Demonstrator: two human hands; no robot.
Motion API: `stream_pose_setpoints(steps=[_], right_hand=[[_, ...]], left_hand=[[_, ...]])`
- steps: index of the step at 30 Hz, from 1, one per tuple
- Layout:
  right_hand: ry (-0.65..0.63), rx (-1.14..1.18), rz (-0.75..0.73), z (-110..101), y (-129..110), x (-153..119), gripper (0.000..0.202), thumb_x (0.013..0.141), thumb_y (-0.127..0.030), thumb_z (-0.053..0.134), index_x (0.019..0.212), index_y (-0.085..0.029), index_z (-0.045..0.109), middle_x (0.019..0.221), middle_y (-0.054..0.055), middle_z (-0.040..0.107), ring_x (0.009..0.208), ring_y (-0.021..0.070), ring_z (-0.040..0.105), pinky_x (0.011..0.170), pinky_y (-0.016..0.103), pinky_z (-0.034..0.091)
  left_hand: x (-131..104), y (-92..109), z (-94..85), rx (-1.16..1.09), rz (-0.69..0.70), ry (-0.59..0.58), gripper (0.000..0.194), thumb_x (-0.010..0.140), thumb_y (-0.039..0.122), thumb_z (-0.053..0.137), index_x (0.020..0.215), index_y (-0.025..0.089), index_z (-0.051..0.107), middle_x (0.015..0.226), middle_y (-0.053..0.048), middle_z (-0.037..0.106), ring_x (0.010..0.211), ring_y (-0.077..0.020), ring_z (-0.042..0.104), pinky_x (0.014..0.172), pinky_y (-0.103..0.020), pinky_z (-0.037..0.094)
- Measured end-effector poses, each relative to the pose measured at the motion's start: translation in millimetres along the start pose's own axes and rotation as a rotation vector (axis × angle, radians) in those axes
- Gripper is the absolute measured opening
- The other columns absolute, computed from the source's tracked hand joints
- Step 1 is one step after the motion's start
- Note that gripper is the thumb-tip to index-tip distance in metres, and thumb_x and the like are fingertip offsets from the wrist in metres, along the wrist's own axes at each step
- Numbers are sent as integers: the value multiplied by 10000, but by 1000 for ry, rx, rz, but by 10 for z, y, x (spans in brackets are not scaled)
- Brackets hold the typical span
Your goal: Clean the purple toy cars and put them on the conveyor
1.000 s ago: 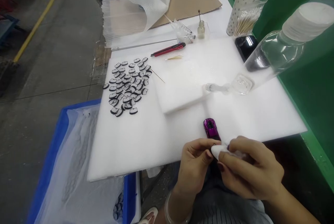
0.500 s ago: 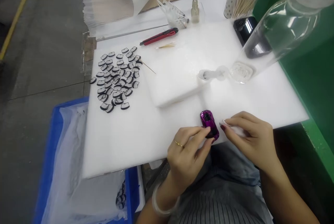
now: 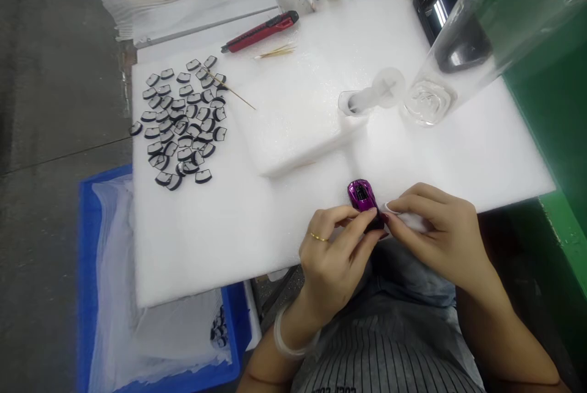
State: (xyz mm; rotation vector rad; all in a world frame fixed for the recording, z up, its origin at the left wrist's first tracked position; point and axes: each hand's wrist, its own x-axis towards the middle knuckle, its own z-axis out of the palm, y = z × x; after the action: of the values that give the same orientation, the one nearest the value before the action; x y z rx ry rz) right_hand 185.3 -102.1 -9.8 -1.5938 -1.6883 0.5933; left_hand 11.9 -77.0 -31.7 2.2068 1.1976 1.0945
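At the front edge of the foam-topped table is a shiny purple toy car, its rear part covered by fingers. My left hand, wearing a ring, is closed on the car, with thumb and fingertips around its near end. Beside the car's right side, my right hand pinches a white wad that looks like cloth or tissue. Its fingertips are touching or very close to the car; I cannot tell which.
Many small black-rimmed pale parts lie loose at left, a thin stick across them. Behind are a red utility knife and cotton swabs. A clear bottle stands right, near a small cup. A blue crate sits below left.
My right hand's fingertips have come closer to the purple car, which is still in my left hand. The camera view has shifted, so the table items appear higher and farther left.
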Motion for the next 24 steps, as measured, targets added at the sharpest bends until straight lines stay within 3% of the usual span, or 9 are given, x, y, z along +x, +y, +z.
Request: stream_pose_setpoints(steps=[9, 24], right_hand=[[-33, -12, 15, -13, -13, 21, 42, 897, -159, 653, 879, -184, 682, 794, 10, 639, 548, 83, 526, 468, 222, 388], [-63, -15, 29, -5, -15, 18, 55, 919, -201, 637, 869, -180, 648, 766, 6, 613, 525, 80, 488, 459, 225, 354]], left_hand=[[1, -33, -22, 2, -97, 10, 238, 880, 131, 673, 1102, 213, 699, 1142, -52, 666, 975, -175, 664, 856, -337, 590], [-5, -67, 16, 40, -11, 31, 245, 882, 118, 670, 1117, 185, 684, 1223, -99, 690, 1047, -218, 677, 888, -374, 583]])
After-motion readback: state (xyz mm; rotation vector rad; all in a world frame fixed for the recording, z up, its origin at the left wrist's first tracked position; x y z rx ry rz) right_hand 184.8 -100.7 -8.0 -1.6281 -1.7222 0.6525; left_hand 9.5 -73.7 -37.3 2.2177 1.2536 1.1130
